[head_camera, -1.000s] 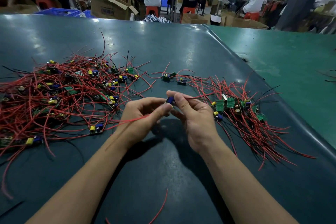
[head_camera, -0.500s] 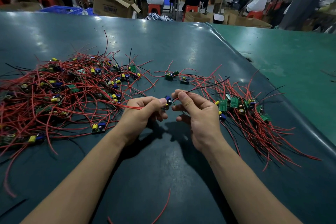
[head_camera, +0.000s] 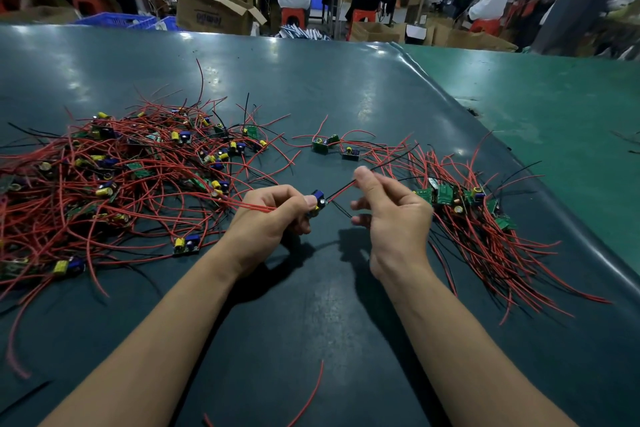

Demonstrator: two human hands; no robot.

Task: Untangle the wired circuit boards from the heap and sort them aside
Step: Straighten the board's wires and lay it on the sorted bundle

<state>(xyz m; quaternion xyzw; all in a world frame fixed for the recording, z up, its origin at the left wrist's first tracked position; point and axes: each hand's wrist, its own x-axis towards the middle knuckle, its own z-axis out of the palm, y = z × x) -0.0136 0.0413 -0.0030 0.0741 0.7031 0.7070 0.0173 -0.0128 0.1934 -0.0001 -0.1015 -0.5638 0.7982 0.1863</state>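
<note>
Mid-task. Left hand (head_camera: 273, 215) gripping one circuit board (head_camera: 318, 202); right hand (head_camera: 388, 204) pinching its leads (head_camera: 341, 189), drawn taut. Big tangled heap (head_camera: 114, 177) left of left hand, mostly unsorted. Smaller sorted bundle (head_camera: 485, 229) right of right hand.
</note>
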